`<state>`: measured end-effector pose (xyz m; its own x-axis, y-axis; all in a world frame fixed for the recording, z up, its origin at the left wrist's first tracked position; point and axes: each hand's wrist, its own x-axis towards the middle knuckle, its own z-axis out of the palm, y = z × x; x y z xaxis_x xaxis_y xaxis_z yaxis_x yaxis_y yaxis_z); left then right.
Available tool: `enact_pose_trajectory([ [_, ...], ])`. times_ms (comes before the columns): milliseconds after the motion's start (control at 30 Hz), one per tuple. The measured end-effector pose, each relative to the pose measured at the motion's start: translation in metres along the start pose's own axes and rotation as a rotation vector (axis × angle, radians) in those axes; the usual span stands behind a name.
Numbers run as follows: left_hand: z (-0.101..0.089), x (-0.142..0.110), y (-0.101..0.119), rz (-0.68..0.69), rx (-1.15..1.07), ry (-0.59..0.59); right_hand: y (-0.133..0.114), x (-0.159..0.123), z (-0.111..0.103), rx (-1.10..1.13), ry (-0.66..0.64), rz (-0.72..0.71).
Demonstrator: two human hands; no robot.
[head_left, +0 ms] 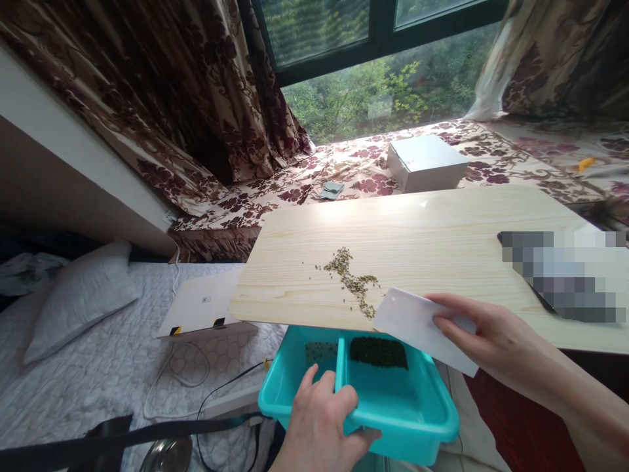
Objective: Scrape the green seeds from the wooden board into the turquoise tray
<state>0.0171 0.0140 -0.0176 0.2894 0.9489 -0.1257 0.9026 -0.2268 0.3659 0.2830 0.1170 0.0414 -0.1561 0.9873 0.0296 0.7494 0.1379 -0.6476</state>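
Note:
My right hand (pixel 484 331) pinches a flat white plastic scraper (pixel 405 313). The scraper's left edge rests close beside a scattered trail of small greenish-brown beans (pixel 361 283) on the pale wooden tabletop (pixel 295 242). Below the table's front edge is a turquoise two-compartment bin (pixel 445 416); my left hand (pixel 322 416) is closed over its middle divider and near rim. A heap of small dark green beans or grains (pixel 378 353) lies at the back of the right compartment. Some small dark bits (pixel 322 352) are thinly spread in the left one.
A blurred dark object (pixel 560 275) lies at the table's right. Behind the table, a grey-white box (pixel 427 160) and a folded cloth (pixel 331 190) sit on the floral windowsill. A white carton (pixel 201 305), cables and a pillow (pixel 83 295) are on the bed at left.

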Motion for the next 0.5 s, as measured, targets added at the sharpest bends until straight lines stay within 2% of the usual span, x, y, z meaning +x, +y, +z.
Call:
enact_pose_trajectory([
  [167,0.003,-0.002,-0.008,0.032,-0.054,-0.019,-0.003,0.002,-0.002,0.037,0.023,0.001],
  [367,0.009,-0.003,-0.012,0.031,-0.085,-0.01,0.004,0.006,0.003,0.046,0.042,0.015],
  [500,0.011,-0.002,-0.012,0.024,-0.089,-0.011,0.007,0.007,0.005,0.01,0.106,0.038],
])
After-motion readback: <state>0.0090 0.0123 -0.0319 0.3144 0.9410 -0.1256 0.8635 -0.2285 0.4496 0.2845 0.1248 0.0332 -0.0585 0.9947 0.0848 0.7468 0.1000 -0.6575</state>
